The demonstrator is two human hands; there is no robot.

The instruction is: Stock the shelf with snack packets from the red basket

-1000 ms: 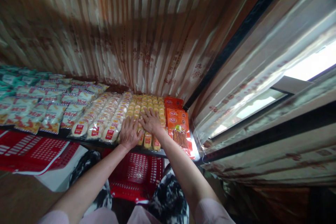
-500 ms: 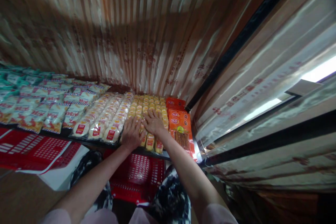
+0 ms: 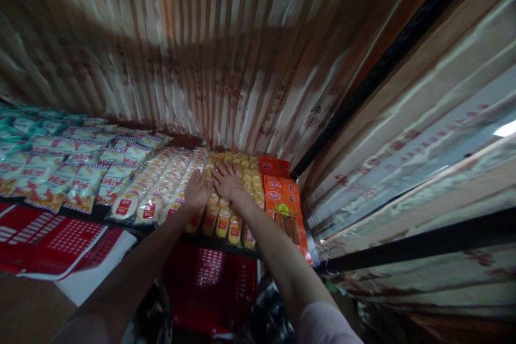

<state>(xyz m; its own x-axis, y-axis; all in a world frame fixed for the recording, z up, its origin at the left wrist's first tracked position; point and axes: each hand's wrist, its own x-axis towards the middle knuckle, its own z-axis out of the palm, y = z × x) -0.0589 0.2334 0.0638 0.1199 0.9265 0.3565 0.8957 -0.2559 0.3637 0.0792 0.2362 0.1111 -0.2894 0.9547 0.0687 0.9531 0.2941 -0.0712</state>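
Several rows of small yellow packaged snacks (image 3: 223, 222) stand on a dark shelf, their red labels facing me. My right hand (image 3: 229, 181) lies on top of these rows with its fingers spread. At the seam between the yellow rows and the white round packaged snacks (image 3: 149, 208), my left hand (image 3: 198, 189) rests with its fingers stretched forward. Neither hand is wrapped round a packet. Orange snack bags (image 3: 282, 196) with brown sticks showing through a window lie just right of the yellow rows.
White and blue snack bags (image 3: 84, 177) fill the shelf to the left, with green bags (image 3: 24, 123) beyond. Red baskets (image 3: 209, 290) are below the shelf edge. A striped curtain (image 3: 226, 64) hangs behind, and a dark post (image 3: 363, 86) rises at the right.
Both hands have slid away from me, deeper over the rows, uncovering more of the front yellow packets. The left hand has turned more onto its edge. The view has shifted slightly.
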